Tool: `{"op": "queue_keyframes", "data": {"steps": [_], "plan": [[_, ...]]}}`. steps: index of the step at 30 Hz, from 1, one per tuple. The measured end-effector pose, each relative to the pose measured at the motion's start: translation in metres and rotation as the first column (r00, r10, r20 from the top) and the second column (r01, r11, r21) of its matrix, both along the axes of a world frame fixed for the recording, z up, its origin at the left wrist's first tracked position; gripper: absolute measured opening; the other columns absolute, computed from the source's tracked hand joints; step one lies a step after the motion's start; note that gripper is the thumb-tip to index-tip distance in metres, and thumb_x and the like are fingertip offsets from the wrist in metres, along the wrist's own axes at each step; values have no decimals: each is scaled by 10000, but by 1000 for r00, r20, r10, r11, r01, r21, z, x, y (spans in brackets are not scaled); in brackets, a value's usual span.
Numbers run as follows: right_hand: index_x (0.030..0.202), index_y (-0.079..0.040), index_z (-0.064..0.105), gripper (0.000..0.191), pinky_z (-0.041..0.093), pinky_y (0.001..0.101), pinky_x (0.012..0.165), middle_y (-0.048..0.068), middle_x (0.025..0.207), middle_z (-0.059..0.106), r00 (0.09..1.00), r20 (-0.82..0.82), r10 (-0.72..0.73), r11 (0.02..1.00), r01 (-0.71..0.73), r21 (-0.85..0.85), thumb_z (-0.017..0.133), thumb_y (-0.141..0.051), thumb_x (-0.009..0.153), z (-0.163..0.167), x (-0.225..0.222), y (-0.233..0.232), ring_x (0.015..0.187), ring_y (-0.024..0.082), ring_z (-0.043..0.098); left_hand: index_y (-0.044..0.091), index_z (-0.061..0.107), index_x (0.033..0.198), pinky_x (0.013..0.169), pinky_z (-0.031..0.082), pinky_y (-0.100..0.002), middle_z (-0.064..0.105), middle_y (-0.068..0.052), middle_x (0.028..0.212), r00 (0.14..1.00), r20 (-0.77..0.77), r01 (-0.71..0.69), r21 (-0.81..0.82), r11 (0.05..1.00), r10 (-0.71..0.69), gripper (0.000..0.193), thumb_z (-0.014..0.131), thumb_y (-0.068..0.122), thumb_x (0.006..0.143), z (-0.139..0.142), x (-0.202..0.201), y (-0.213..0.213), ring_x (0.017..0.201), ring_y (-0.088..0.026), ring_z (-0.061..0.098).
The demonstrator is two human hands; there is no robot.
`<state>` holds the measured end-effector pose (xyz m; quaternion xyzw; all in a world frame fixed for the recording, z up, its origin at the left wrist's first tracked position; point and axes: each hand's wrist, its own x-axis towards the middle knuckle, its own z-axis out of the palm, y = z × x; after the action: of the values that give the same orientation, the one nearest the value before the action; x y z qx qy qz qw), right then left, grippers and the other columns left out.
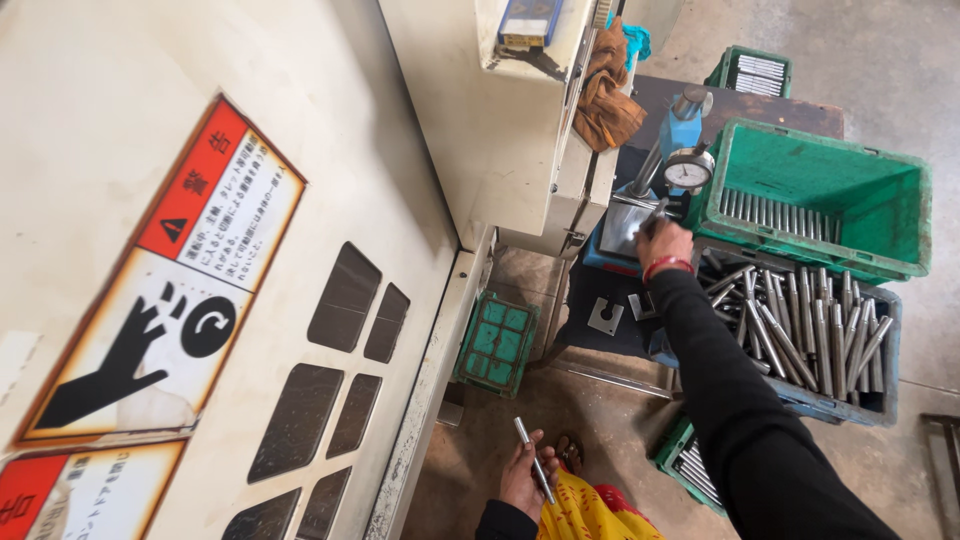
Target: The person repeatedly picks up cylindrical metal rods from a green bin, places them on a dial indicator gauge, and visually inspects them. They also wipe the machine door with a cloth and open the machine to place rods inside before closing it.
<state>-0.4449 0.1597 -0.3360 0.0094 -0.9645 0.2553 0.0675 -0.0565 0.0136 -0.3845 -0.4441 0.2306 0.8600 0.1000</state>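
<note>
Fingers (527, 470) around steel rod (534, 459), low.

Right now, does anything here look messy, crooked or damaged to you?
Two things. The metal rods in the grey crate lie jumbled and crossing, while those in the green crate sit in a neat row. The warning sticker on the machine panel has browned, scorched-looking edges. The left hand grips one rod; the right hand works at the dial gauge.

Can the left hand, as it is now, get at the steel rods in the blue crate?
Probably not without moving first. The left hand is low beside the machine and already holds a steel rod. The blue crate of rods lies across, beyond the outstretched right arm, whose hand is at the dial gauge.
</note>
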Motion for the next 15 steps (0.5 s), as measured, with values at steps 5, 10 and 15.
{"op": "queue_keyframes", "data": {"steps": [5,10,15], "plan": [[957,-33,757,410,637,402,686,195,901,747,944,249,216,932,-276,236,832,-378,750,-12,71,-13,755,307,751,179,618,1342,703,562,-314,686,-25,968,996,-87,8,-42,999,-12,357,547,325,1024,14,-15,-11,845,-158,671],[1005,-115,777,358,637,378,756,109,884,785,406,518,753,595,-757,-272,727,-438,860,6,180,-32,792,247,789,173,585,1276,793,598,-374,683,-34,1043,974,-227,-22,-67,997,6,334,558,373,1010,32,-46,-23,926,-188,689],[1091,-94,765,309,600,393,759,165,887,784,540,397,742,665,-665,-339,678,-329,909,17,224,-41,803,281,760,175,575,1197,782,638,-496,648,-67,1062,925,-376,-63,-10,998,55,302,578,371,967,31,-54,-17,922,-251,700]]}}
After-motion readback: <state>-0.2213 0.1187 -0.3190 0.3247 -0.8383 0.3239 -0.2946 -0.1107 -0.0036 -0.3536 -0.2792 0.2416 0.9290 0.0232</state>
